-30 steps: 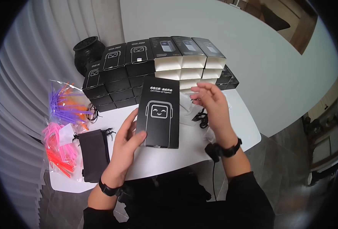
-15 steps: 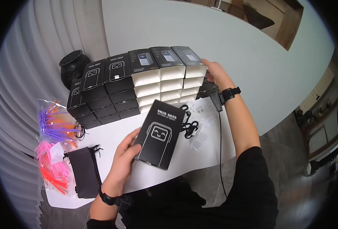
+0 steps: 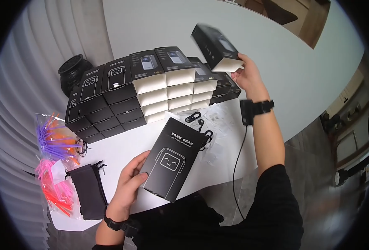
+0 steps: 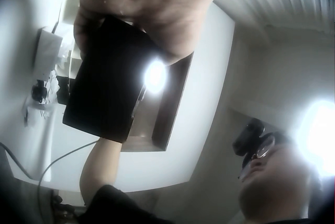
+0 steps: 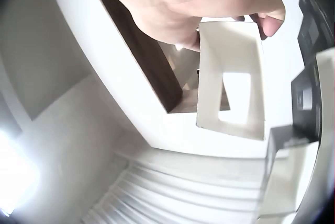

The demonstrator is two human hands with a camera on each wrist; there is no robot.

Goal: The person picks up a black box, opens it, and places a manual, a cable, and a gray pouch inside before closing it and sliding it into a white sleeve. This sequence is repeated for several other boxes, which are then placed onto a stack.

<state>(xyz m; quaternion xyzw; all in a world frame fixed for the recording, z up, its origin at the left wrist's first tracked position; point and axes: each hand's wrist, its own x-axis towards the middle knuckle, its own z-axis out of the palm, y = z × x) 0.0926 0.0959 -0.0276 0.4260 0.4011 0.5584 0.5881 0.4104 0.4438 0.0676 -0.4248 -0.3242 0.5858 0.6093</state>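
In the head view my left hand [image 3: 130, 183] grips a black box [image 3: 172, 166] by its lower left edge, thumb on the front. A white smiling-face drawing and lettering mark that front, which is tilted toward me. My right hand [image 3: 248, 75] holds a dark box sleeve [image 3: 218, 46] by its near end, up over the right of the stacked boxes. White inside, the sleeve [image 5: 230, 51] is hollow through both ends in the right wrist view, with fingers on its sides. The left wrist view shows the black box [image 4: 104, 77] dark, under the left hand [image 4: 141, 4].
A stack of white-lined sleeves [image 3: 151, 85] stands beside stacked black boxes [image 3: 118, 77]. Black cables [image 3: 201, 125] and clear plastic lie before them. At left are black drawstring pouches [image 3: 88, 193] and bags of purple [image 3: 53, 133] and pink sticks [image 3: 53, 179]. A cord [image 3: 238, 166] hangs from the right wrist.
My right hand went from beside the black box to the stack's right end and lifted the top sleeve off it. The left hand keeps the black box, now lower and tilted.
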